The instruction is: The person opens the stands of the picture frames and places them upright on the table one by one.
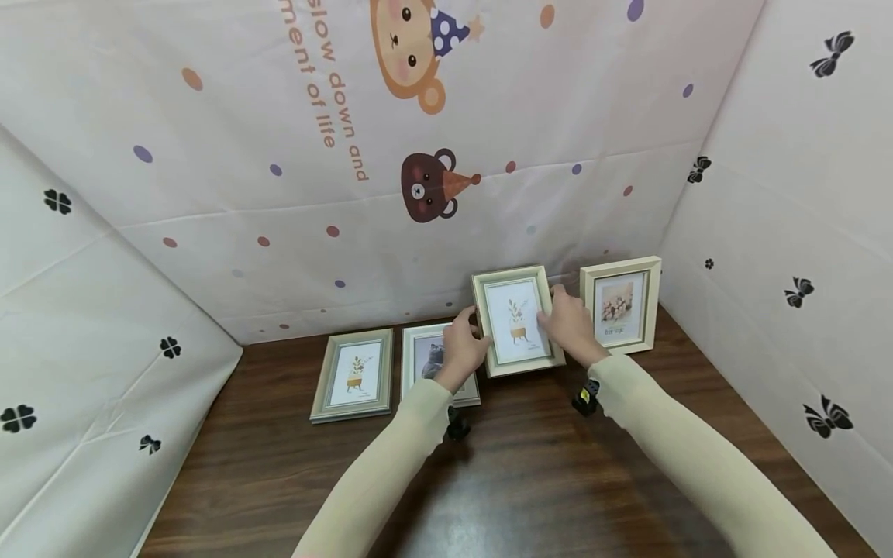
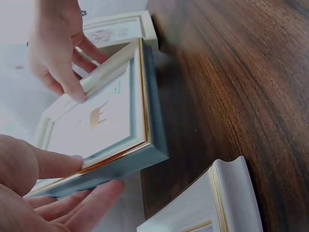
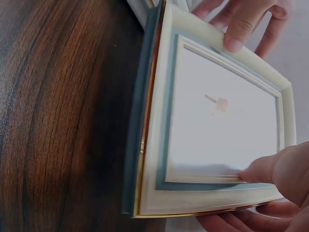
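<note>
Between both hands is a cream picture frame (image 1: 518,322) with a blue-grey inner border and a potted-plant print, tilted slightly in the head view. My left hand (image 1: 463,350) grips its left edge, thumb on the front and fingers behind, as the left wrist view shows. On the opposite edge my right hand (image 1: 568,322) pinches the frame the same way, its thumb (image 3: 270,169) on the front border. Partly behind my left hand is a white frame (image 1: 418,345) with a grey cat picture. Right of my right hand stands a cream frame (image 1: 621,306) with a flower picture.
At the far left of the row another plant-print frame (image 1: 352,377) leans back near the wall. The dark wooden tabletop (image 1: 530,488) runs up to a printed cloth back wall (image 1: 293,271). Patterned white side walls (image 1: 767,232) close in both sides.
</note>
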### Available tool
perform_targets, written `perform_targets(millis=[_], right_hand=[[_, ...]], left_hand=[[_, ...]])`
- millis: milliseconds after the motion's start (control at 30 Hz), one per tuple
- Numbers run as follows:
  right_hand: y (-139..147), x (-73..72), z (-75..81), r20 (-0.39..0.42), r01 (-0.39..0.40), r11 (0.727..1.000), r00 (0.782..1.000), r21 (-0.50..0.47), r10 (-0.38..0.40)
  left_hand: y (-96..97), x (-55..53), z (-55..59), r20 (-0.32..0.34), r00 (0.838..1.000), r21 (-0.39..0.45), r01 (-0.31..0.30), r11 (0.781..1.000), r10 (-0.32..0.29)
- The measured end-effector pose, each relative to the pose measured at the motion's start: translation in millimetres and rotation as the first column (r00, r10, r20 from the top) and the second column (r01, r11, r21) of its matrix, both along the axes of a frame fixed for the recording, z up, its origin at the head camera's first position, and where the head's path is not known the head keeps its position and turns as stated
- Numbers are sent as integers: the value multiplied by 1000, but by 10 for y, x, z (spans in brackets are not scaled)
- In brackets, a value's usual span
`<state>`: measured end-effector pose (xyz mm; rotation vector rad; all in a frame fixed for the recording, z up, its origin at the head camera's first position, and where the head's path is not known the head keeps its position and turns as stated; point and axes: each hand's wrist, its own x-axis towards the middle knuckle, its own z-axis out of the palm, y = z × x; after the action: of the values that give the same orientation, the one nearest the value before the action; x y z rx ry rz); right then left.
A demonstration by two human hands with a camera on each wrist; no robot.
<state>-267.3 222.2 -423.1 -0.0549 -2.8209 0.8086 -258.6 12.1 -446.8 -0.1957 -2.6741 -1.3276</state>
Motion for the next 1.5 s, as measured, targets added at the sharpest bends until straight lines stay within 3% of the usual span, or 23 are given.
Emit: perform_targets(millis=[300,567,833,1100,1500], right_hand=[[-79,97,-1,-169,21,999,985,-39,-27],[-117,108,-91,-209,20,999,978,-26,-25],[-109,76,-78,-211,16,998,977,-53,-27],[-64,-72,-3,-201,-11,997,980,-80,-6],[-77,-245,-68,-42,-58,975,998,-213,50]], left_hand=[[-51,60,-49,-31,999,109,-26,994,29],[-98,82,-131,-37,999,164,-29,986,36],[-113,45,-140,-68,997,165,-22,986,33],[-78,30,28,-116,993,186,4,983,17],[40,175,162,-130,991,169,-17,985,39]])
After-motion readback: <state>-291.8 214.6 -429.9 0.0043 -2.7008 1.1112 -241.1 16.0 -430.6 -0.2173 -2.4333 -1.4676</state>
